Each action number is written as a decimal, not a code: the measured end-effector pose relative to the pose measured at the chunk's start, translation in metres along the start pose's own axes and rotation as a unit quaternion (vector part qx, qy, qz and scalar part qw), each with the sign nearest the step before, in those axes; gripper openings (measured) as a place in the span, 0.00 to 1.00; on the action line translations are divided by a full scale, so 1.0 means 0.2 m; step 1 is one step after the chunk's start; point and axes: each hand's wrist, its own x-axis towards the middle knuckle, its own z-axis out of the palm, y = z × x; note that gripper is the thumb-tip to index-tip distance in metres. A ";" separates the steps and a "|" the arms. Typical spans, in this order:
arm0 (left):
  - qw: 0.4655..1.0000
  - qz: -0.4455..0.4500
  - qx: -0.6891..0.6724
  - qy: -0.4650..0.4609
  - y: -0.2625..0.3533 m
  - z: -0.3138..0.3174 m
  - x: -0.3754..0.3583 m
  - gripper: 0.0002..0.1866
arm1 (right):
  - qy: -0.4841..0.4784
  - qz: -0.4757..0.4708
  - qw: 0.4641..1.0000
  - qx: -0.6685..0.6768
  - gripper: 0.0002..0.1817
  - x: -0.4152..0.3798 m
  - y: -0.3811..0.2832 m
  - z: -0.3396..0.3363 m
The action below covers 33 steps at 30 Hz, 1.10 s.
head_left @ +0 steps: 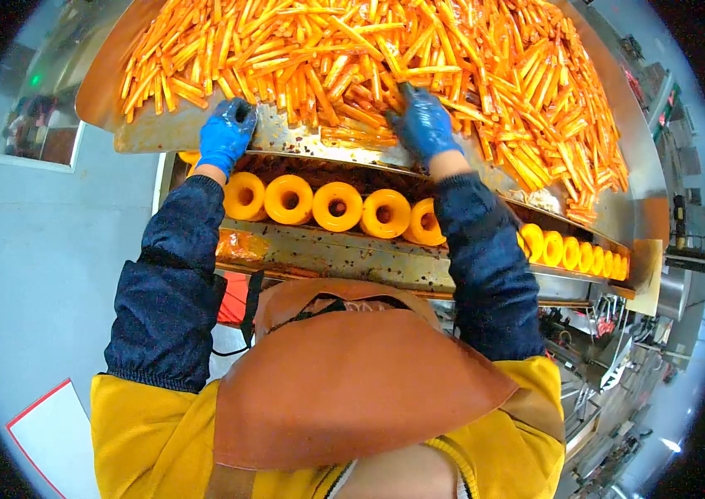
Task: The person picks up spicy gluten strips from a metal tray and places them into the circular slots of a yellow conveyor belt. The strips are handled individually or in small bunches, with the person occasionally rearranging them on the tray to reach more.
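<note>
A large heap of orange, oily food sticks [286, 50] covers the metal tray [286, 129] in front of me. My left hand [227, 135], in a blue glove, is at the tray's front edge on the left, just below the sticks. Its fingers are curled in, and whatever they might hold is hidden. My right hand [425, 126], also gloved in blue, touches the front of the heap. Its thumb and forefinger are apart, beside a small group of sticks lying level on the metal; the other fingers are hard to see.
Below the tray edge runs a row of yellow ring-shaped funnels [337, 206], continuing to the right. A metal ledge [352, 252] with dark crumbs lies in front of them. A brown apron [352, 391] covers my front. Machinery parts [610, 333] stand at the right.
</note>
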 end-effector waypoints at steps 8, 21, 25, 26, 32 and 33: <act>0.999 -0.025 0.005 -0.020 0.01 -0.02 0.00 0.14 | -0.148 -0.005 0.987 0.059 0.28 -0.10 0.13 0.02; 1.000 -0.008 0.014 0.001 0.00 0.00 0.00 0.13 | -0.059 0.284 0.682 0.671 0.15 -0.49 -0.19 -0.16; 1.000 -0.018 -0.007 0.001 0.03 -0.02 -0.01 0.13 | -0.107 0.294 0.636 0.705 0.13 -0.65 -0.27 0.12; 1.000 -0.014 -0.005 -0.001 0.03 -0.02 0.00 0.13 | -0.129 0.313 0.622 0.706 0.12 -0.68 -0.27 0.14; 1.000 -0.015 0.020 -0.001 0.04 -0.03 -0.01 0.14 | -0.106 0.349 0.629 0.686 0.09 -0.68 -0.30 -0.02; 1.000 -0.010 0.022 0.005 0.03 -0.02 0.00 0.14 | -0.096 0.346 0.660 0.660 0.09 -0.67 -0.31 -0.03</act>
